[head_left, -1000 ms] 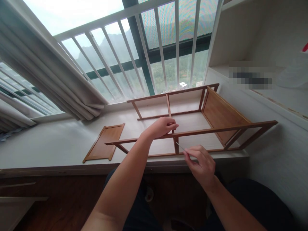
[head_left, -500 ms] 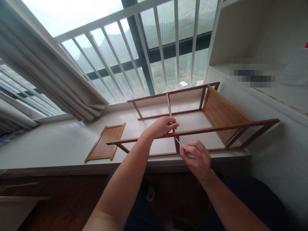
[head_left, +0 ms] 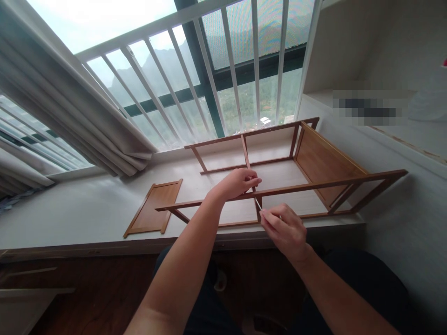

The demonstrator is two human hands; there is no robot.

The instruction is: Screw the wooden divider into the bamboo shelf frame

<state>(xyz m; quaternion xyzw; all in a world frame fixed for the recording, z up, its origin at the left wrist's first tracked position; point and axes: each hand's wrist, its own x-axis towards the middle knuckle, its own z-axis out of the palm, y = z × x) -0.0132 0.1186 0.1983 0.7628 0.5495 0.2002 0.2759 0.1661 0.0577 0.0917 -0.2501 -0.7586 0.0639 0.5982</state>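
A brown wooden frame (head_left: 289, 190) with side rails and crosspieces lies across the white ledge, a wooden panel (head_left: 326, 160) joined at its right end. My left hand (head_left: 239, 182) rests over the near rail, its fingers closed around the middle crosspiece (head_left: 246, 156). Just below that, my right hand (head_left: 285, 228) pinches a thin metal rod (head_left: 258, 204). The rod's tip meets the near rail's underside, beside a short upright. Its other end is hidden in my fingers, so I cannot tell its exact kind.
A loose wooden panel (head_left: 153, 207) lies flat on the white ledge (head_left: 80, 209), left of the frame. White railings (head_left: 230, 60) stand before the window behind, with a grey curtain (head_left: 80, 102) at left. A wall (head_left: 394, 214) bounds the right side.
The metal rod has tilted slightly and my right hand has shifted a little with it. My left hand keeps its place on the frame. The view has moved very slightly.
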